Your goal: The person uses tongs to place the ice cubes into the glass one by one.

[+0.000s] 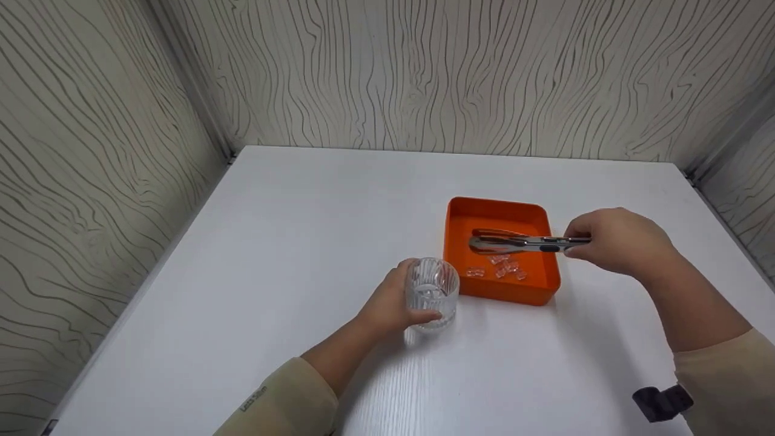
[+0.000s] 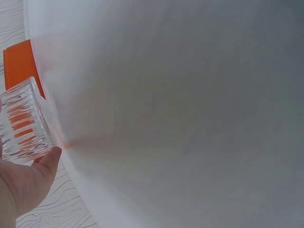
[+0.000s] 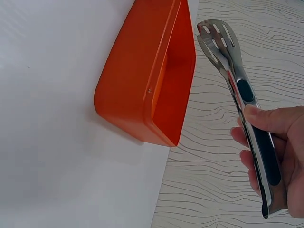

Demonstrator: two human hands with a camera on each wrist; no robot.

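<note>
My left hand [image 1: 387,303] grips a ribbed clear glass tumbler [image 1: 432,297], with the thumb across its near side. Overlapping the glass in the head view is the left front corner of an orange tray [image 1: 505,293]. Several small clear pieces [image 1: 508,268] lie in the front part of the tray. Metal tongs [image 1: 527,244] with dark grip inserts are held by my right hand [image 1: 626,242], thumb along the handle. Their slotted heads hang over the tray, close together in the right wrist view, with nothing visible between them.
Both objects are over a white table [image 1: 272,242]. Wood-grain patterned panels [image 1: 387,79] stand behind the table and along its left and right sides. A small black object [image 1: 663,403] sits at the right sleeve [image 1: 726,381].
</note>
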